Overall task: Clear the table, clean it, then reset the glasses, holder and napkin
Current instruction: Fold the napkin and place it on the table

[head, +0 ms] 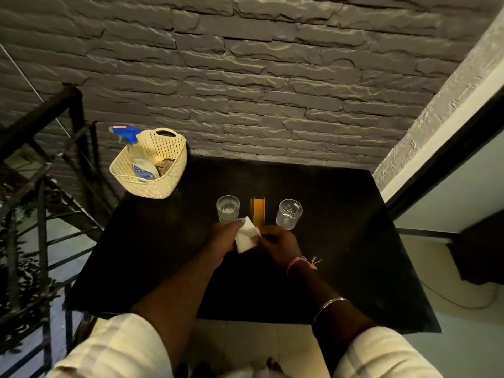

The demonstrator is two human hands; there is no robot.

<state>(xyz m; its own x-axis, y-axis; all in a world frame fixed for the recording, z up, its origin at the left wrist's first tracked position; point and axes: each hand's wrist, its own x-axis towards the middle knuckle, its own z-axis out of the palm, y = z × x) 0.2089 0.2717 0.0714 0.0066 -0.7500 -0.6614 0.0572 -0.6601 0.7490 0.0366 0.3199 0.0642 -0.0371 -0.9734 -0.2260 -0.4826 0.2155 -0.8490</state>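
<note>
Both my hands hold a white napkin (246,238) over the black worktop (152,241): my left hand (225,236) grips one side, my right hand (278,245) pinches the other. Just past them stands the wooden napkin holder (257,212), between two clear glasses (228,208) (289,214). A cream basket (166,170) with a spray bottle (136,154) sits at the far left corner.
</note>
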